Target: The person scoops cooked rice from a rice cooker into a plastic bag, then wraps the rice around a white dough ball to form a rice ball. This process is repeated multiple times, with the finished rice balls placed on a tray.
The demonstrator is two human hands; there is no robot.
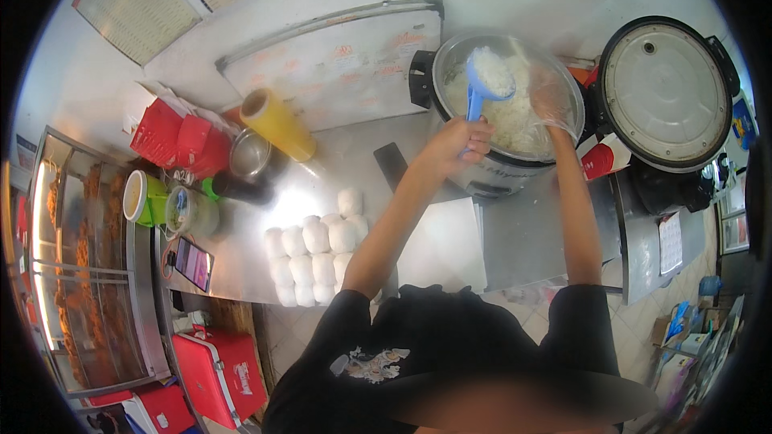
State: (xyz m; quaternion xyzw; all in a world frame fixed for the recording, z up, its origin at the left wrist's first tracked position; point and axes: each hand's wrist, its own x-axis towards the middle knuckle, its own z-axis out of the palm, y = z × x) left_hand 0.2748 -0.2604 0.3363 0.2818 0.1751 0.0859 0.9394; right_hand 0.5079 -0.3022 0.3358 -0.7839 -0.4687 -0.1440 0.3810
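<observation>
A blue plastic scoop (476, 93), heaped with white rice (493, 72), is in my left hand (469, 140), which grips its handle over the near rim of a large rice cooker (500, 176). Inside the cooker pot is more rice (512, 120). My right hand (547, 99), in a clear plastic glove or bag, is inside the right part of the pot, by the rice; whether its fingers hold anything is hidden. White sheets of paper (443, 241) lie on the steel table (518, 235) before me. Several white wrapped bundles (316, 235) are grouped in rows to the left.
The round cooker lid (666, 96) stands raised at the right. A black phone-like slab (392, 166), a yellow-cored film roll (277, 125), a metal bowl (250, 152), a green tub (143, 196) and a phone (192, 264) lie leftward. Beyond stands a glass display cabinet (96, 277).
</observation>
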